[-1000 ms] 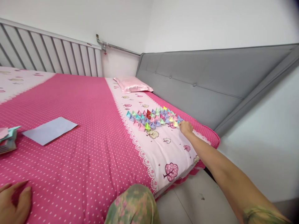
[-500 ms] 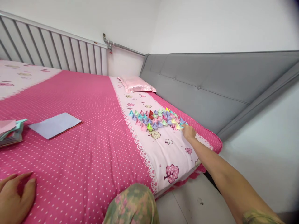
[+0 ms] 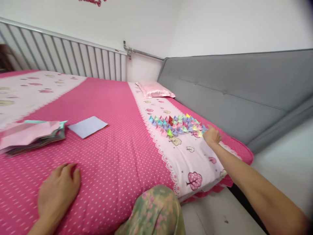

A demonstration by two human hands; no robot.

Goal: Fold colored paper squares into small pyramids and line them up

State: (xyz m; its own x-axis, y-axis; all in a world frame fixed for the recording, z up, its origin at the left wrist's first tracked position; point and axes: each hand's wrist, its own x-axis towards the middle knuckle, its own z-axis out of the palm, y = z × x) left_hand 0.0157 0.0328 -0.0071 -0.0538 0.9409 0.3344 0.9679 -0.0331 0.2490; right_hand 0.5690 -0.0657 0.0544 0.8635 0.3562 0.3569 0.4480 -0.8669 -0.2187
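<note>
Rows of small folded paper boats (image 3: 179, 125) in many pastel colours stand on the pale printed band of the bedspread. At their near right end is my right hand (image 3: 212, 134), close beside a blue boat (image 3: 204, 128). Its index finger looks lifted away from the other, curled fingers, and I make out nothing held; blur and the back of the hand hide part of it. My left hand (image 3: 60, 187) lies palm down on the pink dotted cover (image 3: 110, 163), fingers loosely bent, thumb apart, holding nothing.
A stack of coloured paper (image 3: 31, 135) and a pale lilac sheet pile (image 3: 88, 126) lie to the left. A pink satin pillow (image 3: 155, 89) rests near the grey headboard (image 3: 220, 78). My knee in patterned trousers (image 3: 158, 209) is at the bed's edge.
The view has turned left, showing more of the paper stack and my left hand. My right hand has risen slightly from the boats' end, its index finger lifting; the boats look unmoved.
</note>
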